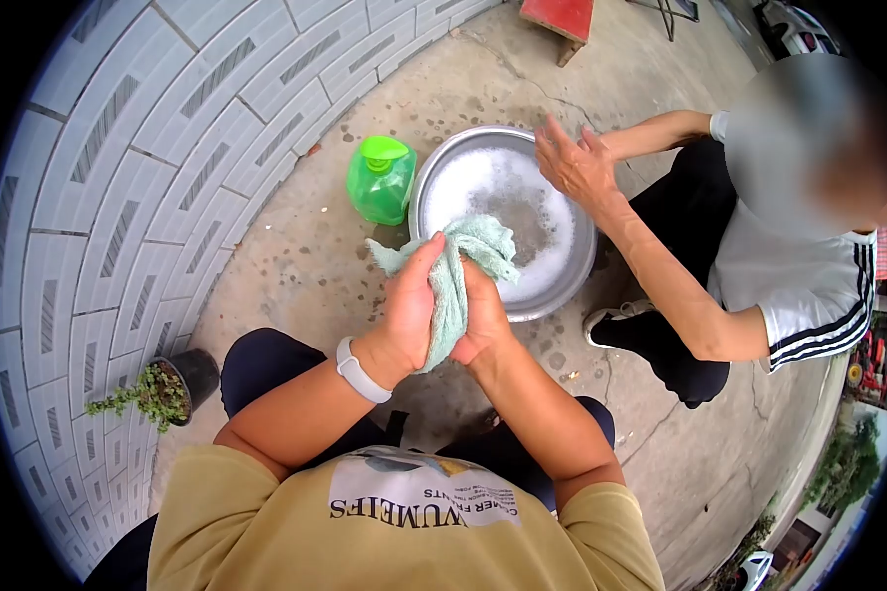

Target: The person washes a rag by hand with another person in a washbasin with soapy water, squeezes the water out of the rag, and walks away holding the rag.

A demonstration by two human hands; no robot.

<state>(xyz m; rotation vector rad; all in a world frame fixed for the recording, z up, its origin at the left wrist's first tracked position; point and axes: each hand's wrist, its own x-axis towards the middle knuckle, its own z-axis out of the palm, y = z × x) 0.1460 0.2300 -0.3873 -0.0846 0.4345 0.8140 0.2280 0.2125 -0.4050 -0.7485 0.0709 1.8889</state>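
A crumpled pale green towel (450, 305) is squeezed between my two hands, just in front of a metal basin's near rim. My left hand (409, 305), with a white band on its wrist, grips the towel from the left side. From the right, my right hand (483, 313) wraps round the same cloth. Loose folds spread out above my fingers and overlap the view of the basin (586, 266). White suds (473, 177) float on the water inside it.
A green bottle (380, 182) stands left of the basin. At the right, another person (788, 276) squats with both hands (577, 167) over the basin's right rim. A potted plant (189, 384) sits by the tiled wall (99, 246). A red stool (560, 18) is at the top.
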